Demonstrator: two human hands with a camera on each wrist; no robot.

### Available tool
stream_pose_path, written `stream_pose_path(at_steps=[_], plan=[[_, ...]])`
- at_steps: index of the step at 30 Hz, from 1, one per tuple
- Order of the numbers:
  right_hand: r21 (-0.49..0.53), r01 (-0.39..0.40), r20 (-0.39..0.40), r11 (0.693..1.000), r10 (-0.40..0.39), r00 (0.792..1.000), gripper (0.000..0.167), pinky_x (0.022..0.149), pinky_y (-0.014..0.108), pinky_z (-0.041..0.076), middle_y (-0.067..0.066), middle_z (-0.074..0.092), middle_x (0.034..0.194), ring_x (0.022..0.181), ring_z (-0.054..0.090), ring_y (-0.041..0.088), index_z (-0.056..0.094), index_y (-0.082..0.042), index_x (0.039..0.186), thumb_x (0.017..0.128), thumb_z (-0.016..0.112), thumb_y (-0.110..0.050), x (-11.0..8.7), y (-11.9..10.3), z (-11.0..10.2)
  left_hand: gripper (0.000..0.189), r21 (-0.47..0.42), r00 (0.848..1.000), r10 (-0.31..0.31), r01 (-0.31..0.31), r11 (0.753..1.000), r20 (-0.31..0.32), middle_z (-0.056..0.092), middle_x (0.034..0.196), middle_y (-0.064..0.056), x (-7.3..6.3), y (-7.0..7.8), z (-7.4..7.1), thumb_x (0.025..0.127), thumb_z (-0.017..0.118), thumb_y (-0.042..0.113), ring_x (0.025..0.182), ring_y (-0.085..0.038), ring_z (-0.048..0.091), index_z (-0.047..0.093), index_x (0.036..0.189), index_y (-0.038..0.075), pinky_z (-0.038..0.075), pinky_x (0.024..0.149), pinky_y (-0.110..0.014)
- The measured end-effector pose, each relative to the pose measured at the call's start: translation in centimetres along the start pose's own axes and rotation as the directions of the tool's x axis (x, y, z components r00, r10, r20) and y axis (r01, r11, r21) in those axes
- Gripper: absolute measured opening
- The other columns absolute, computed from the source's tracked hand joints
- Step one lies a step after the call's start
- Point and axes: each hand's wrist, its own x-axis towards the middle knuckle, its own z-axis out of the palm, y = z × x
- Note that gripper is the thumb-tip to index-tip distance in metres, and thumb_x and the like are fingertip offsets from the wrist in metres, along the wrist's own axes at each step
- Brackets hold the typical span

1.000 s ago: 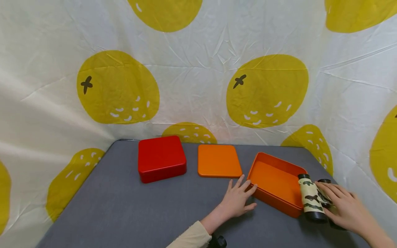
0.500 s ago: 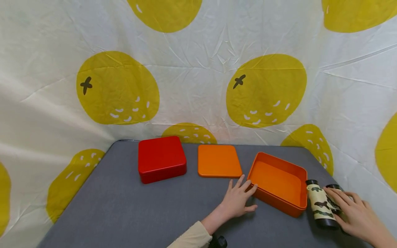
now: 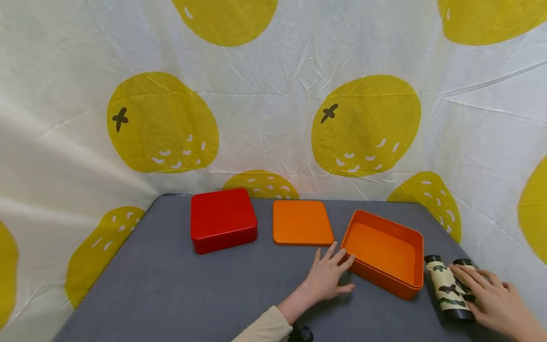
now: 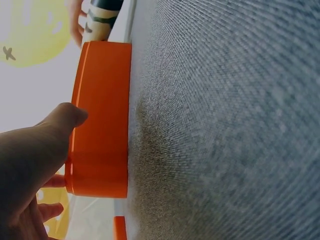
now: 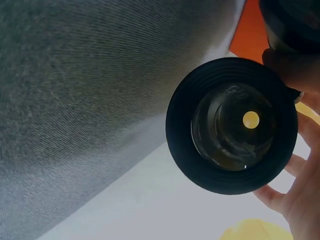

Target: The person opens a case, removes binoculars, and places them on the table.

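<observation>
Camouflage-patterned binoculars (image 3: 447,289) with black ends lie by the table's right edge. My right hand (image 3: 497,301) grips them from above around the far barrel. In the right wrist view a black-rimmed lens end of the binoculars (image 5: 181,127) faces the camera, with fingers behind it. Just left of them stands an uncovered orange box (image 3: 384,281) with nothing inside. Fingers spread, my left hand (image 3: 325,279) touches the box's near left corner. The left wrist view has the thumb near the wall of the orange box (image 4: 102,125).
A flat orange square lid (image 3: 302,222) lies left of the box, close to its corner. Farther left is a closed red box (image 3: 223,221). A white cloth with yellow fruit shapes (image 3: 265,118) hangs behind the grey table (image 3: 171,289).
My right hand has moved the binoculars right and toward me, from the orange box's right rim to beside the box. The left hand has stayed put.
</observation>
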Motion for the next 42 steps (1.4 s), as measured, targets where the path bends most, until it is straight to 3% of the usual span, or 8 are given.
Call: stream_pose_path(at_steps=[13,20,31,37,42], plan=[[0.03,-0.011,0.141,0.999,0.006,0.99,0.092,0.057,0.052,0.039,0.014,0.042,0.122,0.098,0.043,0.039,0.019,-0.022,0.142,0.066,0.071,-0.015,0.4,0.4,0.9,0.067,-0.011,1.0,-0.002,0.002,1.0,0.01,0.036,0.14,0.005,-0.1,0.0,-0.2,0.081,0.047,0.061,0.136,-0.023,0.023,0.031,0.138,0.03,0.038,0.097,-0.049],[0.059,-0.002,0.122,0.998,-0.005,0.993,0.091,0.051,0.041,0.037,0.014,0.044,0.121,0.1,0.043,0.034,0.023,-0.021,0.141,0.065,0.071,-0.013,0.3,0.6,1.5,0.068,-0.001,1.0,0.008,-0.008,1.0,-0.003,0.036,0.139,0.005,-0.2,0.1,0.1,0.08,0.047,0.062,0.136,-0.024,0.025,0.031,0.138,0.029,0.039,0.095,-0.049],[0.077,-0.031,0.214,0.997,0.014,0.977,0.079,0.053,0.042,0.038,0.02,0.048,0.12,0.099,0.046,0.038,0.03,-0.018,0.138,0.069,0.07,-0.014,0.8,1.0,1.6,0.069,-0.001,1.0,0.006,-0.006,1.0,-0.009,0.037,0.139,0.004,-0.2,0.1,0.1,0.08,0.046,0.062,0.136,-0.024,0.024,0.031,0.138,0.029,0.039,0.095,-0.049],[0.078,-0.023,0.219,0.997,0.005,0.976,0.077,0.052,0.038,0.037,0.017,0.047,0.123,0.1,0.048,0.037,0.032,-0.018,0.137,0.071,0.069,-0.015,0.9,0.9,1.4,0.069,0.001,1.0,0.009,-0.009,1.0,-0.015,0.037,0.139,0.004,-0.2,0.0,0.2,0.08,0.047,0.062,0.136,-0.024,0.024,0.031,0.138,0.029,0.039,0.095,-0.049],[0.074,-0.027,0.236,0.997,0.008,0.972,0.08,0.054,0.041,0.038,0.016,0.046,0.123,0.102,0.048,0.037,0.028,-0.023,0.139,0.071,0.069,-0.015,0.9,1.0,1.7,0.069,-0.01,1.0,0.006,-0.006,1.0,-0.005,0.036,0.14,0.004,-0.2,0.0,0.0,0.08,0.047,0.061,0.136,-0.024,0.024,0.031,0.138,0.029,0.039,0.096,-0.049]])
